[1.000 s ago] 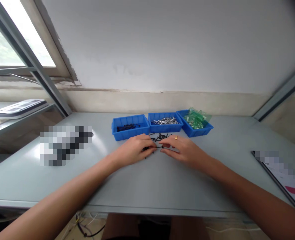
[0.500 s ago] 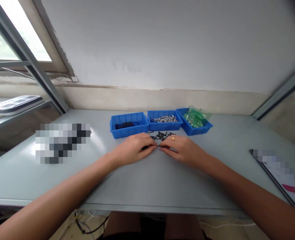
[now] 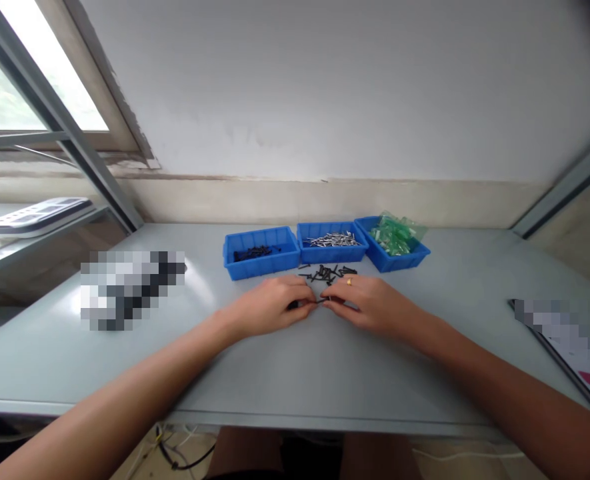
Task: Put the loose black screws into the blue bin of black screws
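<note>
A thin black screw (image 3: 322, 301) spans the small gap between my two hands, above the grey table. My left hand (image 3: 277, 303) pinches its left end between thumb and fingers; something dark shows inside the curl of that hand, too hidden to name. From the other side my right hand (image 3: 365, 300), with a gold ring on one finger, is closed on the screw's right end. Just beyond the fingertips lies a loose pile of black screws (image 3: 326, 273).
Behind the pile stand three blue bins: one with black screws (image 3: 262, 270), one with silver screw-like pieces (image 3: 332, 253), one with green plastic bags (image 3: 399, 233). A blurred-out object (image 3: 129, 287) lies left on the table (image 3: 295, 380); a dark-edged flat device (image 3: 565, 353) lies right.
The view has shifted slightly. Both hands are a little lower in the picture and nearer to me, still pinching, and more of the screw pile shows beyond them.
</note>
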A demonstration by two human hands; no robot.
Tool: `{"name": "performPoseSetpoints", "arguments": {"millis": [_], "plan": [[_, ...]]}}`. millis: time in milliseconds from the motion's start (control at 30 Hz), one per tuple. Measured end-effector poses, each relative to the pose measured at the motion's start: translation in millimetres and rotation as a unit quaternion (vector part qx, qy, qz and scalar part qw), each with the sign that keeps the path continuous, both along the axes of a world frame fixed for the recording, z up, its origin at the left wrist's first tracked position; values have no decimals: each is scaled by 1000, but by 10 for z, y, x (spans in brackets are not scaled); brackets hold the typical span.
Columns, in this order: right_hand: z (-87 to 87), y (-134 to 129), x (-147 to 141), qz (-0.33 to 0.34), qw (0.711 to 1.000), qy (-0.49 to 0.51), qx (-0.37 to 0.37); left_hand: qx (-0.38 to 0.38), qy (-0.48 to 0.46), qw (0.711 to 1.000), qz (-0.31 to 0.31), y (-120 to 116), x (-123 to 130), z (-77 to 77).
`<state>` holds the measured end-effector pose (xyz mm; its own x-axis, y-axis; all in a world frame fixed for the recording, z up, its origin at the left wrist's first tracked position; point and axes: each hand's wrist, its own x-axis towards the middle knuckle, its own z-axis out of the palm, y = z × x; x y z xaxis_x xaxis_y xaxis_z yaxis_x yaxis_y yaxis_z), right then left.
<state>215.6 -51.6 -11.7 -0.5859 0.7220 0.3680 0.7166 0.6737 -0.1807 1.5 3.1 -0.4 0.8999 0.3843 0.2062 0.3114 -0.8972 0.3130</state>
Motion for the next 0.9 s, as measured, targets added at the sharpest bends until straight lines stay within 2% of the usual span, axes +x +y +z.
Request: {"name": "performPoseSetpoints", "arguments": {"millis": [200, 333, 467, 667, 900], "plan": [[25, -66, -50, 34, 998, 45, 37, -7, -10, 1000, -18, -16, 1, 17], [32, -58, -43, 20, 996, 72, 49, -4, -37, 999, -9, -23, -10, 27], [15, -16, -22, -13, 999, 40, 4, 6, -61, 998, 18, -30, -17, 18], [15, -26, -72, -5, 996, -22, -89, 11, -59, 998, -3, -45, -13, 27], [24, -20, -40, -19, 998, -25, -62, -11, -19, 1000, 6, -30, -12, 41]]}}
